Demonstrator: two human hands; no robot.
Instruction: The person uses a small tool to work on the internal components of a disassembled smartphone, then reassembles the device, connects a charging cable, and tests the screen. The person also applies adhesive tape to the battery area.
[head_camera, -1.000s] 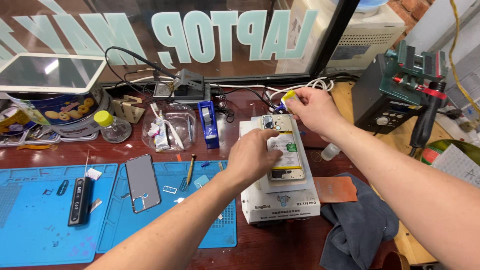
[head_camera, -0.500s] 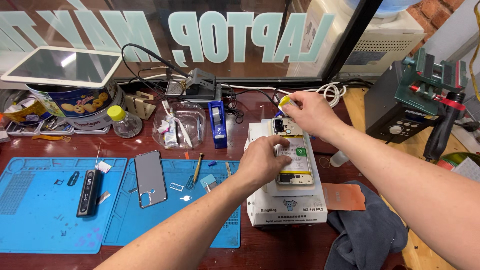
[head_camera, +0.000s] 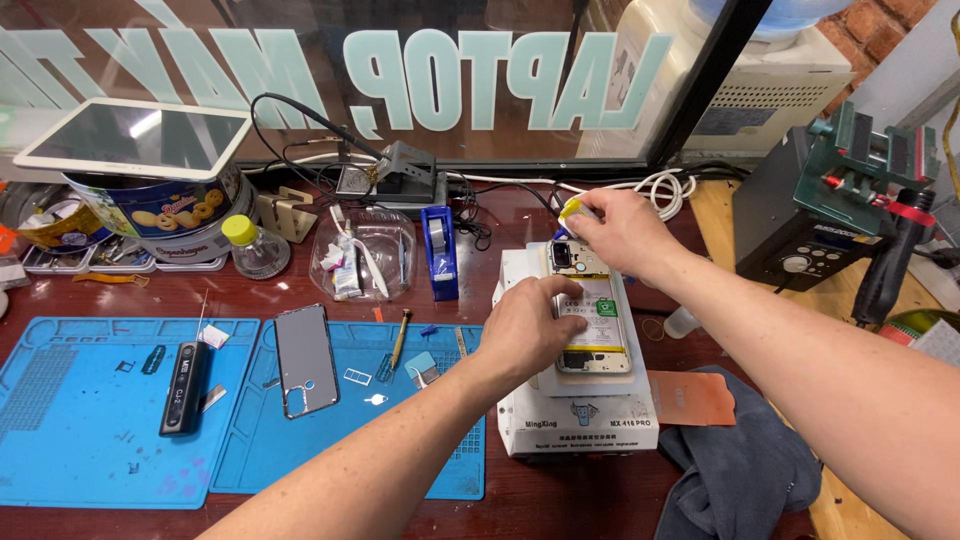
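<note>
Right, opened phone (head_camera: 592, 318) sits on the white heater box (head_camera: 578, 420). Our left hand (head_camera: 530, 325) lies flat on it, fingers together, pinning it. Right hand (head_camera: 615, 230) pinches a yellow tool (head_camera: 571, 208) at the top edge. Risk: a slip gouges the camera end, or the phone skids if left pressure eases.

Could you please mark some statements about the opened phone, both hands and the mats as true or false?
1. The left hand rests on the opened phone. True.
2. The phone lies on a blue mat. False: it lies on the white machine.
3. The right hand pinches a yellow-tipped tool. True.
4. The phone back cover stands upright. False: it lies flat on the blue mat.
</note>
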